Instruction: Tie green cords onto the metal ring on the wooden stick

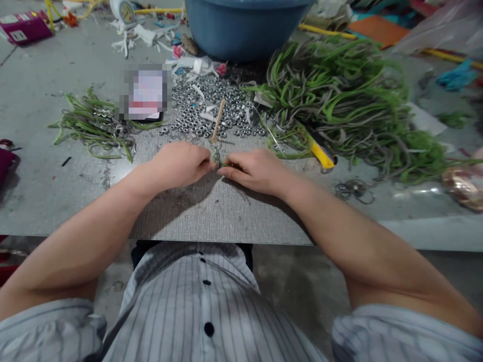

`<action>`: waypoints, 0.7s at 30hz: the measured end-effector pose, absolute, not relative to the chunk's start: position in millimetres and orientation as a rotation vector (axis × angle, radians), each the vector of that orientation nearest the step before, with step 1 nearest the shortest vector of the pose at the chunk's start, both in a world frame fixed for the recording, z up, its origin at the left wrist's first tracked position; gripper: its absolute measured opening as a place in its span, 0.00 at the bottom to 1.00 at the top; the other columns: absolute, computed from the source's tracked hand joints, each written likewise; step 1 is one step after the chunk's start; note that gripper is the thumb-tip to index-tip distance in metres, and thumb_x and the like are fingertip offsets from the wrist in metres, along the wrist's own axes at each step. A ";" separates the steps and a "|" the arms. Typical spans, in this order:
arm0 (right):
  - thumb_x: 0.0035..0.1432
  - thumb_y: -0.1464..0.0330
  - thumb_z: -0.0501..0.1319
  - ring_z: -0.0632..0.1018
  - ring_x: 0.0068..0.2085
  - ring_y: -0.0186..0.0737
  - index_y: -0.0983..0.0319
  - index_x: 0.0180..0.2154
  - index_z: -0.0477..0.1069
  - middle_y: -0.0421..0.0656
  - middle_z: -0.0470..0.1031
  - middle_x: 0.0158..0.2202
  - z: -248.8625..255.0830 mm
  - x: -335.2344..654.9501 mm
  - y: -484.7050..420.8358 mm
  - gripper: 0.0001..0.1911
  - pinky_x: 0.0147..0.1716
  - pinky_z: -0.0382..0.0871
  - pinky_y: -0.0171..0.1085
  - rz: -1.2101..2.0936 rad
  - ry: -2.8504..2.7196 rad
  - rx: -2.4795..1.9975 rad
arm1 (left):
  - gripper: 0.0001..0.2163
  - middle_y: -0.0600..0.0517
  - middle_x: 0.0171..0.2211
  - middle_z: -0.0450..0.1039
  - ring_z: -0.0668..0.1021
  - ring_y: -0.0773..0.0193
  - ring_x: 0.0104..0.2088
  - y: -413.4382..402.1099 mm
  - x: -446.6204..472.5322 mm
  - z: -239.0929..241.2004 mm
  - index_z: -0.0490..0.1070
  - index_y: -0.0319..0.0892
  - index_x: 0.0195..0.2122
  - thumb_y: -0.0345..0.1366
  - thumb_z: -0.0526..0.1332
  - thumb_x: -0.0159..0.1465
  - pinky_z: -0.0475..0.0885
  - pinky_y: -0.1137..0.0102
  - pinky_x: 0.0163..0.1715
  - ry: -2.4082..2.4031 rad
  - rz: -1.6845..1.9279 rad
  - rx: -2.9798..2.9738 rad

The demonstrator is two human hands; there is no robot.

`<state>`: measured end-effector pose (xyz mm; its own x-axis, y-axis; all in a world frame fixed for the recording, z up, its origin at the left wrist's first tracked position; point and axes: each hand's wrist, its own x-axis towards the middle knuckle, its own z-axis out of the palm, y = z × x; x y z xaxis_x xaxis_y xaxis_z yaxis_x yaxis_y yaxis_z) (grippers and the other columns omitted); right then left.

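Note:
My left hand [185,163] and my right hand [253,170] almost meet near the front of the table. Both are closed in a pinch on a small green-grey cord piece [216,155] with metal bits on it; the fingers partly hide it. Just beyond it a thin wooden stick [219,119] points away from me. A thin loose end trails under my right hand. Behind my hands lies a wide spread of metal nuts or rings [188,110]. To the left is a small bundle of green and grey cords [88,123] with metal parts.
A large heap of green and grey cords [332,90] lies at the right, with a yellow-handled cutter [320,153] beside it. At the back stands a blue basin [245,30]. A phone-like device [148,95], partly blurred, lies left of the metal pieces. White scraps [145,35] are scattered behind.

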<state>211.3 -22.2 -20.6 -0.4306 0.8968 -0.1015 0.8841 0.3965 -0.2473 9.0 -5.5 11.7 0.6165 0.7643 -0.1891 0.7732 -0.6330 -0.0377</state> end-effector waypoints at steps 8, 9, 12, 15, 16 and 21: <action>0.72 0.59 0.52 0.79 0.43 0.49 0.59 0.35 0.76 0.49 0.80 0.40 -39.3 228.1 -8.7 0.19 0.38 0.65 0.43 0.124 -2.409 -1.536 | 0.16 0.49 0.30 0.79 0.76 0.60 0.30 3.3 2.1 10.4 0.79 0.41 0.42 0.35 0.50 0.73 0.65 0.67 0.34 1.376 -0.218 2.814; 0.72 0.60 0.52 0.79 0.47 0.51 0.59 0.38 0.77 0.50 0.81 0.43 -42.5 231.4 -4.7 0.18 0.44 0.68 0.45 0.090 -2.390 -1.500 | 0.16 0.48 0.31 0.79 0.77 0.59 0.32 4.2 1.4 8.6 0.79 0.40 0.42 0.34 0.50 0.72 0.67 0.66 0.35 1.374 -0.182 2.817; 0.72 0.62 0.50 0.76 0.57 0.56 0.58 0.48 0.79 0.51 0.80 0.54 -52.8 240.6 8.0 0.19 0.57 0.66 0.54 -0.036 -2.342 -1.455 | 0.16 0.44 0.39 0.81 0.79 0.54 0.41 6.0 -0.9 2.1 0.79 0.39 0.44 0.32 0.50 0.71 0.70 0.62 0.42 1.395 -0.086 2.823; 0.72 0.62 0.49 0.71 0.65 0.58 0.59 0.58 0.75 0.53 0.75 0.63 -62.0 244.6 16.2 0.22 0.62 0.63 0.58 -0.069 -2.335 -1.532 | 0.16 0.45 0.43 0.80 0.78 0.53 0.46 8.3 -3.8 -5.4 0.79 0.40 0.45 0.29 0.51 0.69 0.71 0.61 0.47 1.458 0.054 2.832; 0.72 0.62 0.49 0.70 0.66 0.59 0.59 0.59 0.75 0.53 0.74 0.64 -64.1 244.4 17.2 0.23 0.62 0.61 0.60 -0.061 -2.345 -1.560 | 0.16 0.45 0.44 0.79 0.78 0.53 0.47 9.3 -5.0 -7.6 0.79 0.41 0.46 0.28 0.51 0.68 0.71 0.61 0.47 1.466 0.095 2.840; 0.71 0.65 0.51 0.72 0.65 0.60 0.57 0.54 0.78 0.51 0.80 0.59 -64.1 240.3 14.4 0.20 0.64 0.54 0.67 -0.018 -2.339 -1.576 | 0.17 0.45 0.44 0.79 0.77 0.53 0.49 13.3 -10.8 -13.2 0.79 0.42 0.44 0.24 0.52 0.64 0.72 0.59 0.49 1.487 0.148 2.875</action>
<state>240.3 14.4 -64.1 -0.3403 0.9012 0.2686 0.9052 0.3912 -0.1658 -10.8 13.3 -13.2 0.5755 0.8081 0.1260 0.8170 -0.5748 -0.0452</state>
